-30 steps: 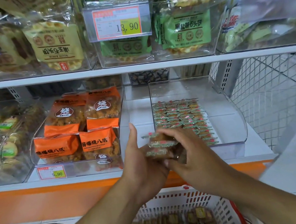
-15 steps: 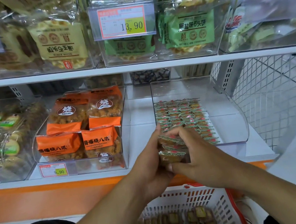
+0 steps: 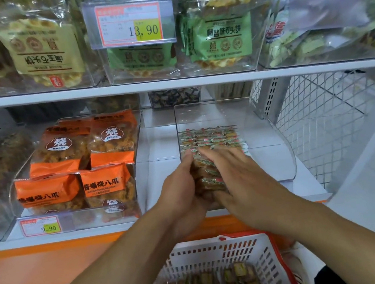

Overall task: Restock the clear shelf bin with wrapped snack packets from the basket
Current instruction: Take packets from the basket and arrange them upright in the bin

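Both forearms reach forward – left grip [image 3: 179,189] curled, thumb up – right grip [image 3: 243,177] with fingers spread flat

We are noting the clear shelf bin [image 3: 265,130]: transparent hard plastic, glossy, catching glare along its curved wall. The snack packets [image 3: 207,177] we are handling are showing shiny crinkled film wrap. The basket [image 3: 222,251] is looking like white matt moulded plastic with slotted walls and a red rim. The orange bags [image 3: 62,160] are gleaming like glossy film. The shelf [image 3: 149,85] is appearing smooth, white-painted; the side mesh [image 3: 325,126] is reading as white-coated wire.
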{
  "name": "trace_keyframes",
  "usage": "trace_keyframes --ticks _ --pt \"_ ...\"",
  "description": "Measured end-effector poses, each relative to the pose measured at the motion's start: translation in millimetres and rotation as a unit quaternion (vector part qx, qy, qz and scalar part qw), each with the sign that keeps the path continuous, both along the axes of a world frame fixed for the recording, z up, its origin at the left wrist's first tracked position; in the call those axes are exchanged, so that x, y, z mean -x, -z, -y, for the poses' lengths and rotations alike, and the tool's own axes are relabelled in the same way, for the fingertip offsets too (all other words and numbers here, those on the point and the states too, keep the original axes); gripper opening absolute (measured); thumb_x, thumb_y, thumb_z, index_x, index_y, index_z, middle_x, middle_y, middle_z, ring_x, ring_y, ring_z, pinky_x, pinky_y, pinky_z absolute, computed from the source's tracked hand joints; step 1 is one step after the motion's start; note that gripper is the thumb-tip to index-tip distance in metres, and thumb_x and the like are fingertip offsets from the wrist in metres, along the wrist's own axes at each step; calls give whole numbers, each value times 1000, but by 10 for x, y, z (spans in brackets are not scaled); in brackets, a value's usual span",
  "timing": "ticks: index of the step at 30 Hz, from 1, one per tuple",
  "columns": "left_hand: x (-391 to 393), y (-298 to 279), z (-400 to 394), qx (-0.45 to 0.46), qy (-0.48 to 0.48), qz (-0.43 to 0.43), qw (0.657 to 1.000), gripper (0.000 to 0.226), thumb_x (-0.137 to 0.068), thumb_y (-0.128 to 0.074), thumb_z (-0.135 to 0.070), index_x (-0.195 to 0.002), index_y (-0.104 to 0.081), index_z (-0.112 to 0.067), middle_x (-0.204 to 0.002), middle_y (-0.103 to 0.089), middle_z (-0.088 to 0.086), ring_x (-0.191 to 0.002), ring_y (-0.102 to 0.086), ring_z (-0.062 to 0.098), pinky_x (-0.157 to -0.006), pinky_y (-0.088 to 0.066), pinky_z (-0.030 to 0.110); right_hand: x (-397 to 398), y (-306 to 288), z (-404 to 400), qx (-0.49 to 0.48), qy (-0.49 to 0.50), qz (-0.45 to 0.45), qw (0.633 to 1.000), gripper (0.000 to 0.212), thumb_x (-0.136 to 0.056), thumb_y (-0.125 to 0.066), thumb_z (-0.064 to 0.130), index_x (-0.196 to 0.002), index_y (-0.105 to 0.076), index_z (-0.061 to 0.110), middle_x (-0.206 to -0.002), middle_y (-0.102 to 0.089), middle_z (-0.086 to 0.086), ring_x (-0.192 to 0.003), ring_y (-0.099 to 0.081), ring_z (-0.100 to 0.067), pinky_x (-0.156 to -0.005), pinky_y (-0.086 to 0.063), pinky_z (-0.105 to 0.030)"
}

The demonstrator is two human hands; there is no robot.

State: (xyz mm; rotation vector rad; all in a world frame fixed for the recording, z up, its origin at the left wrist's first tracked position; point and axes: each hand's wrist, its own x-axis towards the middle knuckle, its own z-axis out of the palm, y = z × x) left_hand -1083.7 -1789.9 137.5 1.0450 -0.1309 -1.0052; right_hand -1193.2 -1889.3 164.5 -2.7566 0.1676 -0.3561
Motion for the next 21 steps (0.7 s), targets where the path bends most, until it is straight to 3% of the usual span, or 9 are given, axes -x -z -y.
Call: trace_keyframes --ticks 2,5,7,8,10,13,15,17,21 --pt "-7 -45 65 -5 25 3 1000 66 -103 -37 -60 -123 -69 -6 -111 -75 19 -94 -75 31 -73 -60 48 -3 -8 60 -32 3 5 999 64 -89 -63 25 -142 -30 35 -132 -41 9 -123 -37 -10 -104 -42 -37" --pt "11 -88 124 19 64 27 997 71 -101 -31 -66 -109 -79 -15 -109 -77 12 -99 -75 24 -83 -60 42 -68 -93 334 -127 37 0 991 50 -91 -65 29 -130 -36 39 -120 -39 15 -116 -40 -4 -94 -39 -25" --pt "38 -83 177 -42 61 176 982 49 -102 -42 -59 -108 -78 -28 -119 -74 3 -108 -70 18 -93 -54 35 -216 -151 695 -31 93 -26 995 42 -90 -66 29 -126 -44 26 -119 -46 6 -117 -43 -15 -89 -38 -30" --pt "30 -61 197 -95 60 292 950 35 -100 -51 -55 -117 -72 -34 -129 -69 -2 -112 -66 13 -94 -51 29 -320 -175 887 45 130 -65 988 42 -90 -65 29 -125 -46 19 -122 -50 -1 -120 -44 -23 -91 -38 -35" --pt "-14 67 252 -171 101 522 829 46 -95 -64 -49 -137 -53 -36 -143 -55 -12 -120 -57 7 -92 -46 22 -562 -165 1212 184 191 -172 949 45 -94 -58 30 -131 -45 9 -135 -50 -13 -129 -40 -33 -104 -34 -43" --pt "-85 279 359 -231 177 688 664 72 -92 -62 -56 -152 -32 -33 -157 -38 -7 -142 -38 18 -113 -36 34 -870 -19 1542 339 195 -297 871 47 -99 -48 32 -137 -46 4 -141 -51 -16 -133 -40 -34 -112 -31 -46" --pt "-142 418 424 -263 217 717 608 86 -91 -51 -69 -159 -19 -28 -167 -20 -4 -154 -15 20 -126 -18 44 -1015 107 1671 404 179 -339 831 47 -99 -47 31 -139 -47 5 -140 -51 -15 -133 -40 -33 -114 -28 -48" --pt "-184 521 464 -288 238 735 565 94 -89 -35 -80 -161 -10 -26 -170 -9 -4 -157 2 17 -127 -4 48 -1138 222 1751 428 171 -358 812 49 -100 -46 30 -141 -45 4 -142 -50 -15 -135 -38 -33 -118 -23 -50" --pt "-174 654 468 -303 235 765 518 101 -82 -16 -88 -160 -11 -25 -170 -10 -3 -156 8 17 -126 6 51 -1312 400 1890 416 163 -373 813 50 -102 -47 32 -143 -43 4 -148 -46 -15 -137 -36 -32 -118 -22 -45"
